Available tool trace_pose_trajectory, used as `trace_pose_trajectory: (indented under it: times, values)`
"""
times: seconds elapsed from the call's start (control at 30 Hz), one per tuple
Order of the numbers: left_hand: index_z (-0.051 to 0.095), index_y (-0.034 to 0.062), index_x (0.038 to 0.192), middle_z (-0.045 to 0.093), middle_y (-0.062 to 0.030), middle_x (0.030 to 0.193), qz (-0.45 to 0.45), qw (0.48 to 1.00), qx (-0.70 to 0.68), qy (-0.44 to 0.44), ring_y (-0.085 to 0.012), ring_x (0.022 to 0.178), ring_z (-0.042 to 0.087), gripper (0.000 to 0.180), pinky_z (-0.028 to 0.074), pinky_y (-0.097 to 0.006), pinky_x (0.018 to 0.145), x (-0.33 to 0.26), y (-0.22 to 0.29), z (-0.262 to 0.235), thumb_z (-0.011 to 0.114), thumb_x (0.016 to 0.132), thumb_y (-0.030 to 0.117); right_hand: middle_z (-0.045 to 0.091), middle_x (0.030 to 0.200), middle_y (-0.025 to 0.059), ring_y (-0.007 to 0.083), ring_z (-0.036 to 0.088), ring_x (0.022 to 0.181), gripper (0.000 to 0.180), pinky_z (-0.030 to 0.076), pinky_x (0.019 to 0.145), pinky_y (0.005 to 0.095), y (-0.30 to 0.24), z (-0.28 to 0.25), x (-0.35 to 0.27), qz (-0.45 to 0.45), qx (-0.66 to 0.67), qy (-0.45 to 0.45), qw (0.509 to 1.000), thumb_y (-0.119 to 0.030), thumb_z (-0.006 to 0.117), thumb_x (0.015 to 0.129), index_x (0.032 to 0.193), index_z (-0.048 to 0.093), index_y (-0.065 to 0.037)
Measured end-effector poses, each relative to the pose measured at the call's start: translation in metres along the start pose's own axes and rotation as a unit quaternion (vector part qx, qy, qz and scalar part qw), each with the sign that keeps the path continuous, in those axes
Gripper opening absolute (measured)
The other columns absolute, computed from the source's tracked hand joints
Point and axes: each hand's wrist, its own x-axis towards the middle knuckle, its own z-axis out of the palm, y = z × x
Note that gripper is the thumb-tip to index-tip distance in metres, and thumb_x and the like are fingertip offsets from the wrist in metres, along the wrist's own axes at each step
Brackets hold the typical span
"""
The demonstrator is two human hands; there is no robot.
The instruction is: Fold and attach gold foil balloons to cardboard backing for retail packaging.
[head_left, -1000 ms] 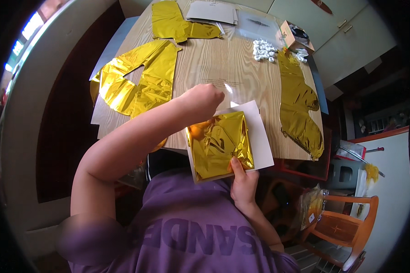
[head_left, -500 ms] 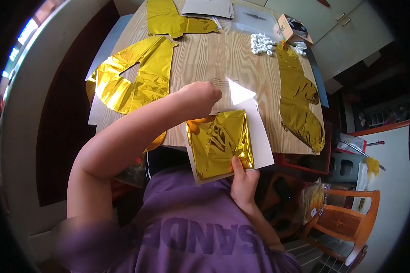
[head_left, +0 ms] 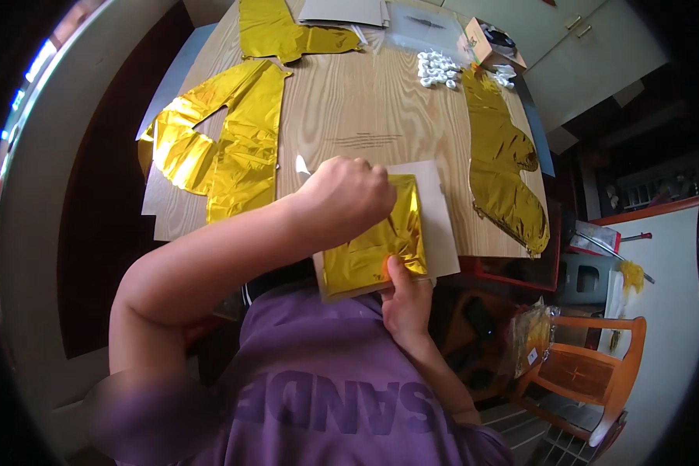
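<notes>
Right grip (head_left: 407,303) pinching gold foil (head_left: 377,250) at near edge, left grip (head_left: 348,196) curled above, contents hidden

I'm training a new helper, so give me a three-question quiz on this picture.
1. What sticks out from under the gold packet in the right hand: A) spoon, B) card, C) mug?
2. True or false: the left hand has its fingers curled.
3. Fill in (near/far): the white pieces lie toward the table's ___ end.

Key: 1. B; 2. true; 3. far.
</notes>
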Motion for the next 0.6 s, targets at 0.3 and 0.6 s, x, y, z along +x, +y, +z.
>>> trace_pose_trajectory:
  times: [0.3, 0.6]
  values:
    - [0.061, 0.0026, 0.122, 0.061, -0.0109, 0.118, -0.218, 0.852, -0.176, 0.442, -0.0213, 0.103, 0.060, 0.038, 0.047, -0.033, 0.088, -0.070, -0.008, 0.020, 0.069, 0.085, 0.008, 0.063, 0.120, 0.0030, 0.0144, 0.062, 0.106, 0.038, 0.052, 0.092, 0.0323, 0.001, 0.011, -0.008, 0.059, 0.140, -0.112, 0.982, -0.012, 0.063, 0.101, 0.137, 0.053, -0.006]
    - [0.054, -0.0026, 0.132, 0.067, -0.0141, 0.120, -0.317, 0.302, -0.875, 0.204, -0.0247, 0.106, 0.067, 0.043, 0.057, -0.041, 0.090, -0.084, 0.037, 0.033, 0.066, 0.097, 0.018, 0.061, 0.126, 0.0068, 0.0182, 0.058, 0.114, 0.035, 0.047, 0.101, 0.0343, 0.008, 0.022, -0.007, 0.010, 0.065, -0.067, 0.996, -0.012, 0.062, 0.101, 0.134, 0.053, -0.003]
